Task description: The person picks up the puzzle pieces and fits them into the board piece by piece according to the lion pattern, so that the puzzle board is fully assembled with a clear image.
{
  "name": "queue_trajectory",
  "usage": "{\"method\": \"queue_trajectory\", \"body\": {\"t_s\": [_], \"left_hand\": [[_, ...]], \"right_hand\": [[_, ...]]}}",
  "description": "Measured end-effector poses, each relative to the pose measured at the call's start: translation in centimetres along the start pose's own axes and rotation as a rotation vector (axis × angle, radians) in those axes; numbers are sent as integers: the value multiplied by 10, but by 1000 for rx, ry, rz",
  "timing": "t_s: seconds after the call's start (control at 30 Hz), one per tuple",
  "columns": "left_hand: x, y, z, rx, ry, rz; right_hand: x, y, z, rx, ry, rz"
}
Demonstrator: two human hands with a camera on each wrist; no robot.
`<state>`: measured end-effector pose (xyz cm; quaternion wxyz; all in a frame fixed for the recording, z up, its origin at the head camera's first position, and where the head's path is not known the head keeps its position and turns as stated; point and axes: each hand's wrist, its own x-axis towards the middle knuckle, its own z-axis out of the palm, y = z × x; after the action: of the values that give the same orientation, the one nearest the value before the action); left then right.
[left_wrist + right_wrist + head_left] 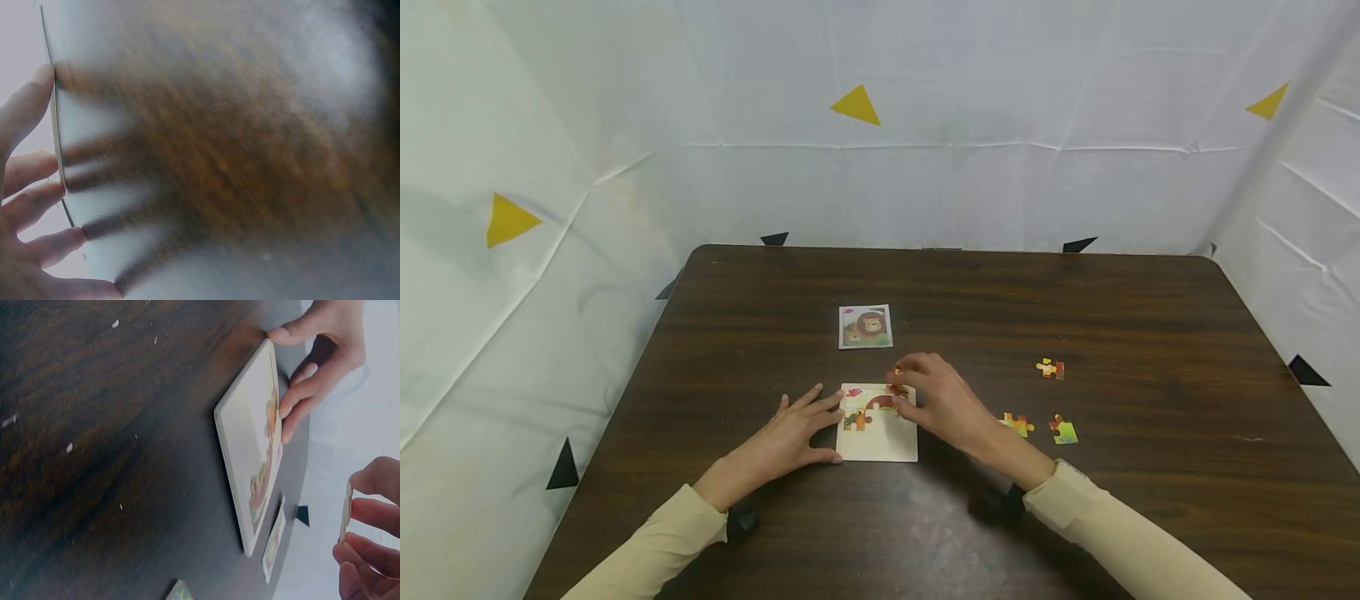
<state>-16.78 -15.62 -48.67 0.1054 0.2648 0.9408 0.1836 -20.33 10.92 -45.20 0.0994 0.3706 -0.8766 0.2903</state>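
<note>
Brace the board, turn the piece flat, press lightly

From the head view, my left hand [797,429] lies spread at the left edge of the pale puzzle board [880,447], fingers nearly straight and gripping nothing. My right hand [943,400] reaches over the board's upper right, a puzzle piece [894,377] at its fingertips. Placed pieces [856,420] sit in the board's upper part; just beyond it lies the lion card [865,327], and three loose pieces [1051,368] rest on the table [1150,333] to my right. I'd check the card before settling which way the piece turns.

From the left wrist, thumb and fingertips stand well apart along a pale edge, which I take to be the board's; the piece doesn't show here. That brace looks right to me: contact at the edge, not over the picture.

From the right wrist, my fingertips pinch the piece, parted only by its breadth. It stands on edge and looks clear of the board. I think it wants turning flat, lining up with its neighbours, then a gentle press; forcing it could lift the placed ones
</note>
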Motion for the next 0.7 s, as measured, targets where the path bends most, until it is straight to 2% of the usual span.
{"method": "queue_trajectory", "body": {"t_s": [0.2,0.4,0.7], "left_hand": [[0,-1,0,1,-4,-2],[0,-1,0,1,-1,1],[0,-1,0,2,5,10]], "right_hand": [[-1,-3,8,1,-14,-51],[-4,-7,15,-6,-60,-35],[-7,-10,24,-2,-55,-85]]}}
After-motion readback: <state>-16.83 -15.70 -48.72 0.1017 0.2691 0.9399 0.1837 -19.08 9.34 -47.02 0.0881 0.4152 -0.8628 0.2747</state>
